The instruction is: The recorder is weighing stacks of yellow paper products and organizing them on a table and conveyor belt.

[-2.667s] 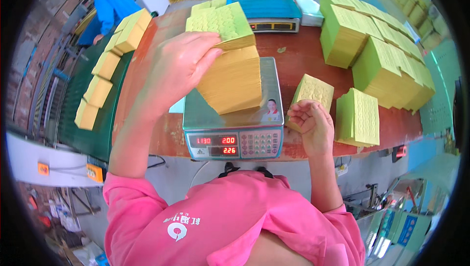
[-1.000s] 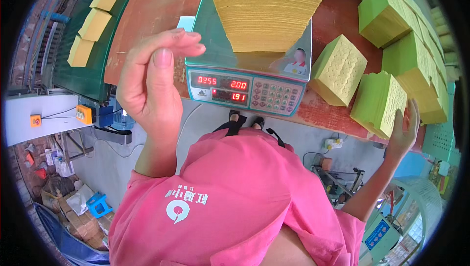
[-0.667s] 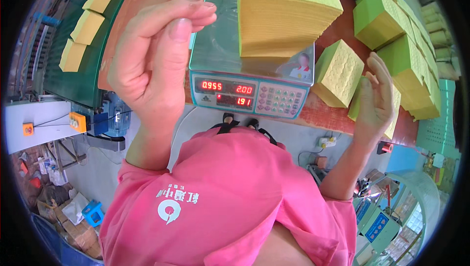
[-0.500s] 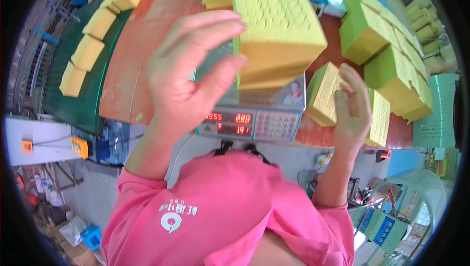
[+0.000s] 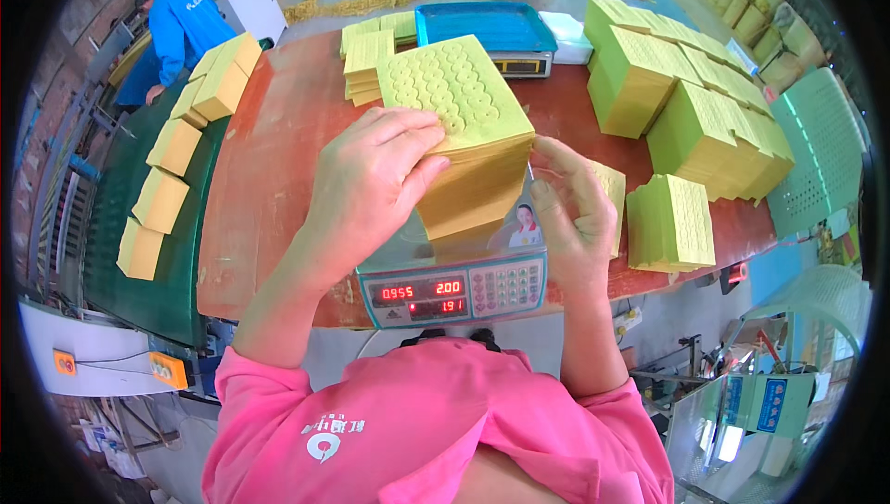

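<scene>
We find a thick stack of yellow embossed paper sheets resting on the platform of a digital weighing scale at the near edge of a reddish-brown table. The left hand lies on the stack's left side and top edge, fingers together and pressed flat against the sheets. The right hand meets the stack's right side, fingers slightly spread and curled onto its edge. We judge that this two-sided clasp keeps the loose sheets squared.

The scale's red readout is lit. Further greenish-yellow paper stacks crowd the table's right side, one just beside the right hand. Smaller yellow bundles lie in a row on a green belt at the left. A blue-topped second scale stands at the table's far edge.
</scene>
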Demonstrator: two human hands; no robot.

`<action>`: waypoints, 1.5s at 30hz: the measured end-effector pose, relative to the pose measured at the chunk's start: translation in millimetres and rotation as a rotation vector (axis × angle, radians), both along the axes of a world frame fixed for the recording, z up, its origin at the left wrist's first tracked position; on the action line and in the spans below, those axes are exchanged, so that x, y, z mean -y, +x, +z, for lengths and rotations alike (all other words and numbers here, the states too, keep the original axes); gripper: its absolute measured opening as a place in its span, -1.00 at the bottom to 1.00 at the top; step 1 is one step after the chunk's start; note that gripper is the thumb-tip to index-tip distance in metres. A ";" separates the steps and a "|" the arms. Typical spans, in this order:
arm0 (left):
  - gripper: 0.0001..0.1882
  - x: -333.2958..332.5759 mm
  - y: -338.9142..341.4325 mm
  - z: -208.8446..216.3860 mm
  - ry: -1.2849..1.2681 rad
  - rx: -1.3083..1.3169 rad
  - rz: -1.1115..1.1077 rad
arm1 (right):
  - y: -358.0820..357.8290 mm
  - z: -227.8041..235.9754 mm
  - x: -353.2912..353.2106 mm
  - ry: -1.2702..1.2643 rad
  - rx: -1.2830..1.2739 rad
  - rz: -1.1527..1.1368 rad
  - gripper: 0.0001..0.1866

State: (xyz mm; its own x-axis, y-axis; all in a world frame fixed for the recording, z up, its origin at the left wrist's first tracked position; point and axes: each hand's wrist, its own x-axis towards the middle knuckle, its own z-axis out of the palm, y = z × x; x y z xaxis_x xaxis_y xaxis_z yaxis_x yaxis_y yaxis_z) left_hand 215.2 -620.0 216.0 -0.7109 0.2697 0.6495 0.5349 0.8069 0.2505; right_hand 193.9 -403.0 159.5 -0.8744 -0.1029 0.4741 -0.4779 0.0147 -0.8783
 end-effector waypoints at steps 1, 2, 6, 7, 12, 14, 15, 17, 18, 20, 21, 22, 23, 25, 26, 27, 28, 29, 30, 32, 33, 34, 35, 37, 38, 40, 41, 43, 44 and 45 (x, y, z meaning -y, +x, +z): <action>-0.73 -0.2 0.4 -0.4 -0.010 -0.026 0.009 | -0.1 0.1 0.9 -0.018 0.016 0.025 -0.59; -0.73 -0.5 0.5 -0.8 -0.014 -0.034 0.010 | -0.4 0.1 0.8 -0.023 0.008 0.026 -0.59; -0.78 4.7 -4.7 -8.6 -0.027 -0.170 0.041 | 0.3 8.1 2.5 -0.016 -0.014 -0.025 -0.59; -0.79 6.2 -7.4 -9.1 0.003 -0.239 0.032 | 1.5 12.3 1.9 -0.028 -0.013 -0.057 -0.58; -0.81 11.1 -1.3 -4.6 0.196 -0.162 0.014 | -4.7 31.4 -2.3 -0.148 0.106 0.044 -0.62; -0.81 12.8 0.8 -5.6 0.229 -0.158 0.025 | -7.9 46.2 -3.6 -0.151 0.194 0.099 -0.63; -0.79 14.5 1.2 -6.2 0.215 -0.199 0.024 | -13.2 53.6 -2.9 -0.171 0.316 0.202 -0.61; -0.77 13.0 7.2 -6.5 0.202 -0.233 0.012 | -22.1 63.9 -0.6 -0.192 0.443 0.293 -0.58; -0.74 10.6 14.1 -6.1 0.125 -0.246 0.006 | -27.2 67.6 3.1 -0.223 0.508 0.385 -0.56; -0.71 1.4 22.1 -8.0 0.057 -0.257 -0.025 | -33.5 67.3 7.1 -0.255 0.571 0.450 -0.53; -0.69 -5.9 26.0 -10.7 -0.011 -0.278 -0.046 | -37.3 59.2 9.5 -0.219 0.504 0.427 -0.52; -0.67 -13.1 27.5 -14.5 -0.073 -0.300 -0.064 | -40.8 51.5 7.1 -0.175 0.438 0.406 -0.51; -0.60 -10.1 24.2 -24.2 -0.144 -0.338 -0.096 | -41.4 47.0 0.6 -0.196 0.443 0.444 -0.49; -0.54 -20.5 32.1 -20.2 -0.039 -0.316 -0.084 | -32.6 41.6 -11.5 -0.256 0.405 0.368 -0.48; -0.48 -30.6 36.4 -20.0 0.046 -0.296 -0.045 | -25.5 40.0 -20.0 -0.319 0.354 0.325 -0.48; -0.48 -41.0 36.4 -25.5 0.072 -0.286 -0.083 | -19.1 38.4 -32.8 -0.349 0.336 0.282 -0.47; -0.42 -52.4 37.2 -31.8 0.343 -0.178 -0.146 | -12.5 35.4 -50.4 -0.341 0.341 0.237 -0.47; -0.36 -65.4 38.2 -37.8 0.606 -0.054 -0.200 | -5.7 31.6 -66.4 -0.386 0.331 0.202 -0.48; -0.37 -84.7 37.9 -43.6 0.730 0.087 -0.282 | 0.0 28.2 -85.2 -0.430 0.318 0.166 -0.48; -0.42 -127.0 38.5 -55.8 1.018 0.420 -0.383 | 3.7 14.3 -120.7 -0.425 0.320 0.069 -0.50; -0.45 -150.5 31.4 -55.7 1.106 0.556 -0.441 | 5.1 7.0 -138.7 -0.447 0.321 0.005 -0.51; -0.49 -169.7 18.6 -63.1 1.190 0.817 -0.464 | 4.6 0.1 -159.2 -0.468 0.321 -0.058 -0.52; -0.60 -196.8 9.0 -67.2 1.215 0.943 -0.431 | 2.7 -7.1 -185.6 -0.461 0.328 -0.061 -0.52; -0.67 -249.4 -16.6 -87.4 1.085 1.007 -0.468 | -5.4 -24.6 -242.3 -0.386 0.317 -0.198 -0.55; -0.68 -277.3 -22.3 -90.8 1.178 1.098 -0.460 | -9.9 -29.8 -269.5 -0.385 0.329 -0.170 -0.55; -0.68 -323.3 -39.0 -116.8 1.219 1.098 -0.442 | -16.2 -40.1 -314.0 -0.140 0.362 -0.297 -0.57; -0.68 -340.6 -45.2 -123.5 1.228 1.150 -0.403 | -20.1 -44.5 -329.9 -0.146 0.372 -0.275 -0.57; -0.69 -362.9 -50.4 -132.6 1.241 1.198 -0.339 | -29.3 -52.9 -355.9 -0.120 0.469 -0.278 -0.59; -0.68 -371.8 -50.7 -136.6 1.199 1.126 -0.304 | -33.4 -56.8 -365.4 -0.124 0.479 -0.259 -0.59; -0.66 -378.1 -51.5 -139.1 1.155 1.054 -0.268 | -37.4 -60.7 -372.9 -0.070 0.506 -0.238 -0.60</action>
